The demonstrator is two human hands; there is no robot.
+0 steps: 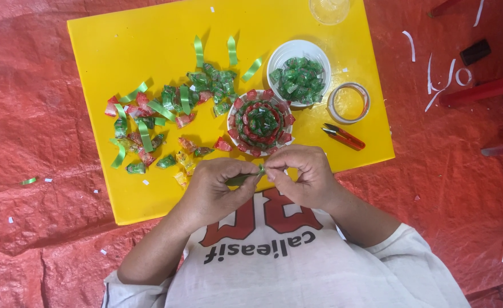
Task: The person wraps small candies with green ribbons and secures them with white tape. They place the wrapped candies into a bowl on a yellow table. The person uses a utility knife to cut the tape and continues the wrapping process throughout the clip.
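At the near edge of the yellow board (149, 45), head view, the left hand (211, 185) and right hand (303, 177) meet, both pinched shut on one small green wrapper strip (244, 178) held between the fingertips. Just beyond them the wrapper rosette (261, 122) on its white disc shows closed red and green rings, so the work looks well advanced. Remaining stock is considerable: a white bowl (280, 54) of folded green pieces, and loose wrappers (166, 120) scattered left, with scissors (344, 137) and tape roll (349, 103) idle.
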